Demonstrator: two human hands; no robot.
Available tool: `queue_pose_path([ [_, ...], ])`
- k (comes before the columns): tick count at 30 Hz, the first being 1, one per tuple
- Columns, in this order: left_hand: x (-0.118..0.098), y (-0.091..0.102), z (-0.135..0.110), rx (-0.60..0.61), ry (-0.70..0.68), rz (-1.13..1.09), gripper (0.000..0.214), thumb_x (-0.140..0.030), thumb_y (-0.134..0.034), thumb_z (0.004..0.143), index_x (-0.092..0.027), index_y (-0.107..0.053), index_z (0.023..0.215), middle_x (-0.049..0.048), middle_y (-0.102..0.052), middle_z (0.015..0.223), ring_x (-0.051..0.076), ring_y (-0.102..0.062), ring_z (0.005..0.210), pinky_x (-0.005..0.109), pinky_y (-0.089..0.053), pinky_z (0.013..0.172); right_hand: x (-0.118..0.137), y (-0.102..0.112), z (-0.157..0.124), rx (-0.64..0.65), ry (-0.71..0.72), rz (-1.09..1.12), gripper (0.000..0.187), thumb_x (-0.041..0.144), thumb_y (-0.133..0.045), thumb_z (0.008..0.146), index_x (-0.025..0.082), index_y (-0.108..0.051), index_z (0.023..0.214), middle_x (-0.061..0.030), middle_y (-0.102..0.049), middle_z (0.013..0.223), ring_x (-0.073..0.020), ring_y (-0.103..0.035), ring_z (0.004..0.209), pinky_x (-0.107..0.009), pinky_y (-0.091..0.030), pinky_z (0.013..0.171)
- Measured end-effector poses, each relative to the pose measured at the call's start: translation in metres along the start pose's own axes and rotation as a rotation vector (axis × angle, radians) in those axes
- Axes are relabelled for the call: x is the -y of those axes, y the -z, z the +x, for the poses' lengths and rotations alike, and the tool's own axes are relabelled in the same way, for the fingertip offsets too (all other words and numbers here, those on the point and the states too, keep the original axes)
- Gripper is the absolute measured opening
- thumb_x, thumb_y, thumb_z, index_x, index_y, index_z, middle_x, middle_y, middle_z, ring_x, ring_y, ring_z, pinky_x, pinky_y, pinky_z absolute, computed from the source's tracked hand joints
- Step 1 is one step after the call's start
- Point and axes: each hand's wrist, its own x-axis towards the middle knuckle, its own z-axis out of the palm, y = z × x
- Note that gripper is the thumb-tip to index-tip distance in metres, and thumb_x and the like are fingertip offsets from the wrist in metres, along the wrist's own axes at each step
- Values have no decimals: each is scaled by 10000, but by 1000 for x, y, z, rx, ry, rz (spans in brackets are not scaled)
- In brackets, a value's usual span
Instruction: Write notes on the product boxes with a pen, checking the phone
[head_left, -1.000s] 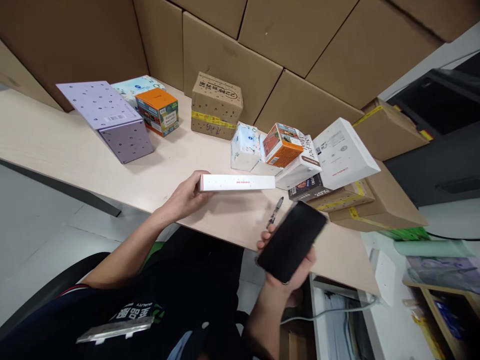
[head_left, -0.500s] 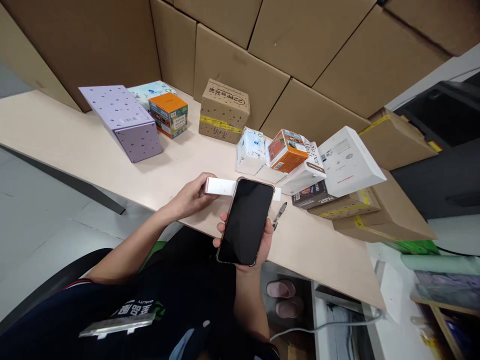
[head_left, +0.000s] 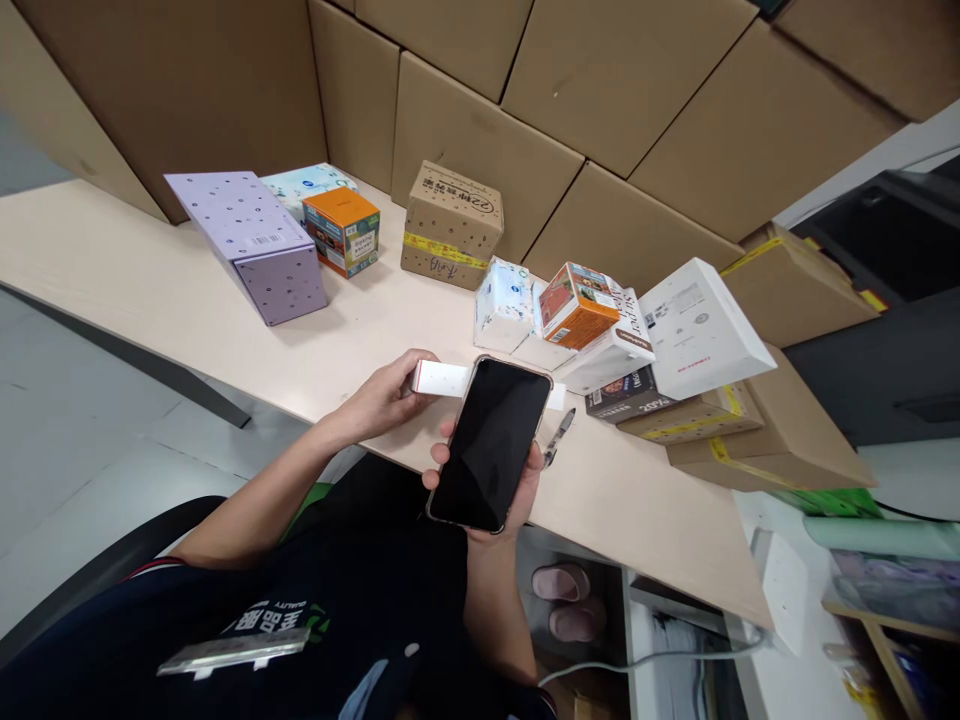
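My right hand [head_left: 529, 485] is wrapped round a smartphone [head_left: 491, 445], its dark screen turned up toward me. Behind the phone, at the front part of the table, is a slim white box [head_left: 442, 379] with a red line near its left end. My left hand [head_left: 394, 393] grips that left end, and the phone covers the box's middle. The box's right end shows past the phone's upper right edge. A pen [head_left: 559, 437] lies on the table just right of the phone.
On the table [head_left: 360, 340], a purple box [head_left: 277, 280] and an orange box [head_left: 343, 232] stand left. A brown carton [head_left: 452, 225] is at the back. Tissue packs [head_left: 502, 300], another orange box [head_left: 577, 305] and a white package [head_left: 701, 330] crowd the right. Large cartons [head_left: 480, 140] wall the back.
The phone's lower end has shifted slightly left, tilting it a little more. Both hands keep their holds; the whole view has moved very slightly.
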Motion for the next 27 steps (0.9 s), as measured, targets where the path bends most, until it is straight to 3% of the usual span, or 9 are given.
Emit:
queue_pose_path([
  [5,0,0,0,-1,-11,16,315,-365,-582,967,-218,-543,1243,45,-632,1139,158,-611,930,271,-483,783,0,-5,-1,-57,-6,-28,675,773,-442,801,233,-735,1081,-92,-735,1102,-247,-612,830,-435,-541,719],
  [12,0,0,0,4,-19,38,314,-310,-584,950,-220,-545,1248,37,-639,1162,159,-622,947,272,-482,805,-4,2,4,58,19,99,634,715,-549,766,220,-743,1111,-107,-744,1089,-235,-610,836,-379,-526,678],
  [21,6,0,0,7,-21,35,328,-329,-594,953,-226,-548,1261,53,-641,1219,181,-633,995,283,-490,816,-3,4,1,71,11,72,675,742,-556,739,204,-751,1098,-117,-762,1035,-241,-630,781,-365,-533,621],
  [27,7,-1,-1,-10,-15,72,321,-370,-593,969,-227,-547,1253,52,-636,1199,179,-621,990,273,-481,802,2,11,-2,8,73,-47,702,773,-479,763,229,-708,1143,-104,-755,1057,-249,-648,818,-386,-543,666],
])
